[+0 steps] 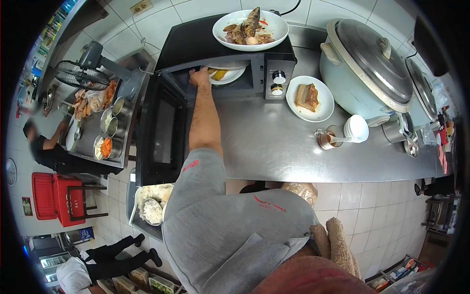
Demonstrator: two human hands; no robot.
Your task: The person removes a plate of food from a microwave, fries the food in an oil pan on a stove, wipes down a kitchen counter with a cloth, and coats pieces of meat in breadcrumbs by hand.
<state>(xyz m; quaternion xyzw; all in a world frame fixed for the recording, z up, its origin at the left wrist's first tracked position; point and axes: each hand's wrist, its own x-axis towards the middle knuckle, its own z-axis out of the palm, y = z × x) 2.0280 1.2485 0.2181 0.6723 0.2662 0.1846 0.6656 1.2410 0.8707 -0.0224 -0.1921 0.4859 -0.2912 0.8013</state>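
Our left hand (199, 77) is inside the black box-shaped microwave oven (279, 61) at the back left of the stainless-steel worktop (264, 142). Fingers are bent at the left rim of the round white plate (228, 80), which carries yellow food (218, 74). Plate lies just to the right of the fingers, food a bit inward from the rim. Looks like contact at the rim; we cannot tell if the fingers grip it or only touch it. Our right hand is out of view, so we cannot tell its fingers' state.

Black microwave door (164, 132) is swung open at the left end of the worktop, beside our forearm in its short grey fabric sleeve (196, 179). On top of the oven: wide white plate (220, 36) with browned fish pieces (249, 30).

Right of the oven, a white oval plate (313, 114) holds a browned slab of food (307, 98). Closer to the front edge, right of centre, we see a clear cup (325, 142) with a white spoon (342, 139) just beside stacked white bowls (357, 128). Large pale-blue cooker (342, 73) with a round metal lid (374, 51) fills the back right.
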